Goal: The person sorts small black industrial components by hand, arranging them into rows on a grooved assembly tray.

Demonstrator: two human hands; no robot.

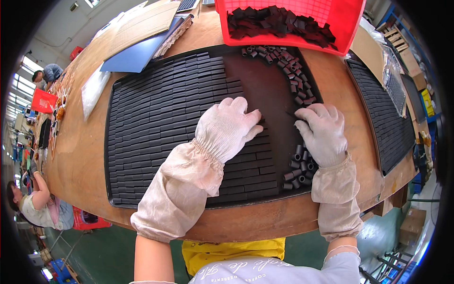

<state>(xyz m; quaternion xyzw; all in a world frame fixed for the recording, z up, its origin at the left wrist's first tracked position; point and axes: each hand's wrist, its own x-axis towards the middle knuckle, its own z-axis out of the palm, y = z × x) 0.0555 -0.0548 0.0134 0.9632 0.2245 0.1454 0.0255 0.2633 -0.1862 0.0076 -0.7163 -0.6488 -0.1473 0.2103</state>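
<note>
A wide black tray (257,90) lies before me, its left part filled with tight rows of small black strip-like pieces (165,128). My left hand (227,128), in a whitish knit glove, rests over the right ends of these rows. Its thumb and index finger curl together at a row's end; what they hold, if anything, is hidden. Over the tray's right side my right hand (324,130), gloved alike, has its fingers closed in a pinch. A thin dark bit shows at its fingertips, too small to name. Loose short black tubes (295,71) lie above this hand, and more tubes (299,168) below it.
A red bin (283,40) with flat black pieces stands at the tray's far edge. Another filled black tray (385,118) lies right, partly under cardboard and plastic wrap. Blue and brown sheets (137,52) and a clear bag (93,90) lie left. Two other people are further left.
</note>
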